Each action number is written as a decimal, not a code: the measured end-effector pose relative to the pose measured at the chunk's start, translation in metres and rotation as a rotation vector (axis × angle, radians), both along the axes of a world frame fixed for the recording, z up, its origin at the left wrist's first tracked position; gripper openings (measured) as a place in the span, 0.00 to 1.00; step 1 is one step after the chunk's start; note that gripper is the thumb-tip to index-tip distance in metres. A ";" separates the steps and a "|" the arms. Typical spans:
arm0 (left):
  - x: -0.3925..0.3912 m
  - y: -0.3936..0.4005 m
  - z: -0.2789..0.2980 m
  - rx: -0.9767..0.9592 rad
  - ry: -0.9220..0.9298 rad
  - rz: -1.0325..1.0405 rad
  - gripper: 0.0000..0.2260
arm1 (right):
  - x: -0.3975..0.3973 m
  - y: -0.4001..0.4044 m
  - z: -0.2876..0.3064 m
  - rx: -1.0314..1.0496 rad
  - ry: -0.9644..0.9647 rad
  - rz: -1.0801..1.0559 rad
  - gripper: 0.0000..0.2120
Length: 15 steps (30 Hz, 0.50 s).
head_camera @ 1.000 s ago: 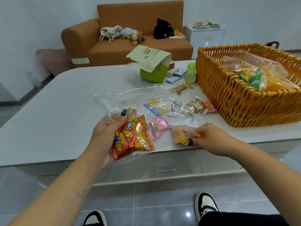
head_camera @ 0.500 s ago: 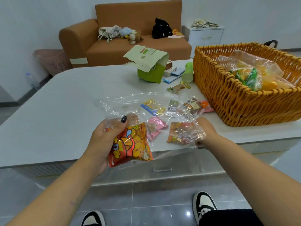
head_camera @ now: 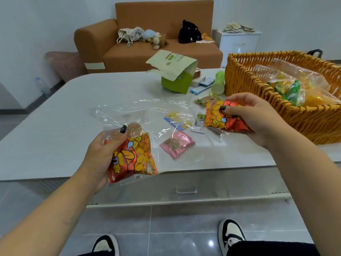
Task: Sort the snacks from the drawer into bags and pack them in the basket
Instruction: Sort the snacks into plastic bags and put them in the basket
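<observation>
Right hand (head_camera: 258, 117) has its grip pinched on an orange-and-red snack packet (head_camera: 224, 117), thumb pressed across the crinkled foil front, fingers curled behind, held up off the bench (head_camera: 55, 130) just short of the basket. Left hand (head_camera: 105, 154) has its grip clamped on a clear plastic bag (head_camera: 147, 115), thumb on top, and inside that bag sits a matching packet (head_camera: 133, 157): red and orange, glossy, with cartoon print. The bag's lower end hangs past the bench's near edge; its loose open end lies crumpled flat toward the middle of the bench.

Between the two hands, open bench surface with loose snacks on it: a pink packet (head_camera: 176, 144) close to the near edge, a yellow-and-blue packet (head_camera: 176, 121) just beyond, a small green-printed one (head_camera: 200, 120) partly behind the held packet, and another green-yellow wrapper (head_camera: 206, 99) farther back. The left half of the bench shows bare surface.

At the right edge stands the wicker basket (head_camera: 258, 93), tall woven wall, holding clear bags of yellow, orange and green snacks (head_camera: 289, 89). Just beside its far corner lies a pale green bottle (head_camera: 218, 83) on its side, then blue-and-white packets (head_camera: 203, 85), then a green pouch (head_camera: 175, 74) with its flap folded open toward the far edge.
</observation>
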State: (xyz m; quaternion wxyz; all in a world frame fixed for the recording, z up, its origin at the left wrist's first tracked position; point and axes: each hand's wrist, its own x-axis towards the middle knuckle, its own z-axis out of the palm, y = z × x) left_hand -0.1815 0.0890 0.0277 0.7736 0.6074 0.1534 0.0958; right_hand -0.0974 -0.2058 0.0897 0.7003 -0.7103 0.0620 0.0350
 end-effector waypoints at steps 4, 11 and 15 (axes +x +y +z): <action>-0.001 0.005 0.001 0.011 -0.017 0.015 0.07 | -0.013 0.009 0.011 -0.043 -0.070 0.209 0.13; -0.006 0.010 0.004 0.117 -0.084 -0.004 0.13 | -0.012 0.010 0.013 -0.020 -0.133 0.121 0.13; -0.007 0.013 0.004 0.117 -0.087 -0.010 0.13 | -0.012 0.016 0.008 -0.021 -0.167 0.055 0.15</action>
